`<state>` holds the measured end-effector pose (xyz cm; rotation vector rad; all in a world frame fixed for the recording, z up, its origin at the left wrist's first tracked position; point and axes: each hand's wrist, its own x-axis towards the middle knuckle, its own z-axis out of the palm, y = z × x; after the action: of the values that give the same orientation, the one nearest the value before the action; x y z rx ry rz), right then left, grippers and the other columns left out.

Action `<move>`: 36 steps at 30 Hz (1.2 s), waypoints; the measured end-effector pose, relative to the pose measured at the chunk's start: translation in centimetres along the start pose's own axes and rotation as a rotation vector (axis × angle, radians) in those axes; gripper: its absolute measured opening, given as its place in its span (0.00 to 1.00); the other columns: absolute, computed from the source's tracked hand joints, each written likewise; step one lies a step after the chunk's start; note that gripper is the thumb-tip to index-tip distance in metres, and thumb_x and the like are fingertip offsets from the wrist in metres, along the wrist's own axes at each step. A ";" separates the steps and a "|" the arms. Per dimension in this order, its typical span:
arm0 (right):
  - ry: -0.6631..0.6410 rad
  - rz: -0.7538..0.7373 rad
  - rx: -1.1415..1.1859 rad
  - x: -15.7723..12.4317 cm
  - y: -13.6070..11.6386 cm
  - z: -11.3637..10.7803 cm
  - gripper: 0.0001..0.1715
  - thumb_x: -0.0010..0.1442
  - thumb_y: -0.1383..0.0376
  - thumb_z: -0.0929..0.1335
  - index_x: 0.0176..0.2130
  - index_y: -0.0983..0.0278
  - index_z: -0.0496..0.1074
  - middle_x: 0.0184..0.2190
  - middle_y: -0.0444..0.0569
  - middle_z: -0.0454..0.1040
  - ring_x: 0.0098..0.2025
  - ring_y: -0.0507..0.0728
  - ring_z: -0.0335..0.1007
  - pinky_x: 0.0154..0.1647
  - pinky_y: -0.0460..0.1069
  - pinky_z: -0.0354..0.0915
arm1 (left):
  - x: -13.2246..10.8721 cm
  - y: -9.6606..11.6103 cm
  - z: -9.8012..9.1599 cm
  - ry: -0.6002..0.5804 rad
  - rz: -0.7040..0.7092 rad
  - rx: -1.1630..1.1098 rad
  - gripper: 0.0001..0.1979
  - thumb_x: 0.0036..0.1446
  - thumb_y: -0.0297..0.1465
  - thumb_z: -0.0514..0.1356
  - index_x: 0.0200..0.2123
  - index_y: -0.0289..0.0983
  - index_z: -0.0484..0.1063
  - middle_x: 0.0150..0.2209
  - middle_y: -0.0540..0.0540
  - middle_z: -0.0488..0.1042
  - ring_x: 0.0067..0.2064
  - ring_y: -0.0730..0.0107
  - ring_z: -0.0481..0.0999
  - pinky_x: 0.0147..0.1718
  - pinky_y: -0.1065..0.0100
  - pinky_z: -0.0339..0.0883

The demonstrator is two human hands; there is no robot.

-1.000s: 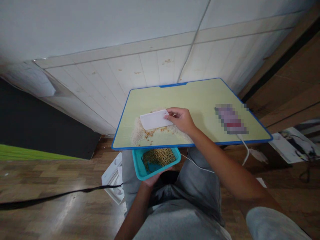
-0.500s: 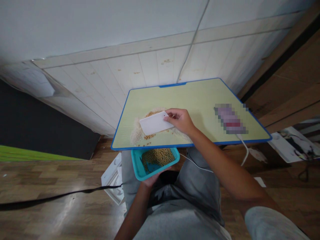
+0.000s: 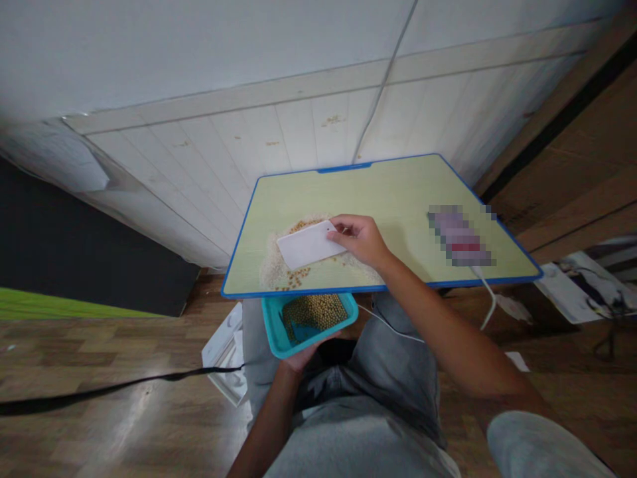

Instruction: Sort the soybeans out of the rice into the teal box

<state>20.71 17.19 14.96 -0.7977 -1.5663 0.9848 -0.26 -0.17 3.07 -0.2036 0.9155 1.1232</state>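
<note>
My right hand (image 3: 362, 240) pinches one end of a flat white card (image 3: 309, 245), tilted over a pile on the table. Pale grains like rice (image 3: 273, 264) make up the pile's outer part, and tan soybean-like beans (image 3: 304, 226) lie among them. Several beans are scattered toward the front edge, below the card. From beneath, my left hand (image 3: 300, 358) holds a turquoise plastic basin (image 3: 271, 328) just under the table's front edge. Similar beans (image 3: 318, 312) fill much of it, with some of its bottom showing. Most fingers of my left hand are hidden under the basin.
The small folding table (image 3: 393, 192) has a blue rim and stands against a white panelled wall (image 3: 298, 139). A blurred-out flat object (image 3: 458, 236) with a white cable (image 3: 490, 299) lies at its right. An open white box (image 3: 226, 352) is on the floor.
More beans lie loose below the card, toward the table's front edge. Both hands, the card and the basin have hardly moved.
</note>
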 end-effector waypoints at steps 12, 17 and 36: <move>-0.077 0.054 0.064 -0.3 0.1 0.5 0.14 0.54 0.57 0.81 0.40 0.61 0.88 0.35 0.47 0.86 0.34 0.53 0.74 0.34 0.48 0.70 | -1.2 0.8 0.6 -0.042 0.042 -0.034 0.36 0.73 0.57 0.42 0.56 0.45 0.83 0.66 0.39 0.80 0.71 0.26 0.72 0.67 0.16 0.57; -0.123 0.075 0.088 -0.5 0.1 0.8 0.18 0.52 0.55 0.82 0.40 0.62 0.88 0.34 0.48 0.86 0.33 0.54 0.76 0.34 0.49 0.72 | -0.8 0.8 -0.1 -0.037 0.050 -0.096 0.36 0.73 0.57 0.43 0.63 0.43 0.79 0.65 0.36 0.81 0.74 0.25 0.67 0.70 0.14 0.46; -0.210 0.093 0.068 -0.7 0.6 0.9 0.18 0.51 0.56 0.83 0.40 0.63 0.87 0.33 0.48 0.85 0.32 0.53 0.76 0.34 0.48 0.73 | 0.4 0.8 -1.5 -0.207 0.043 -0.049 0.40 0.71 0.61 0.41 0.56 0.47 0.85 0.70 0.44 0.77 0.77 0.28 0.63 0.71 0.19 0.51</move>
<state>20.03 16.64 14.02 -0.7444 -1.6759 1.2148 -1.73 -0.36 2.05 -0.1053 0.7121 1.1831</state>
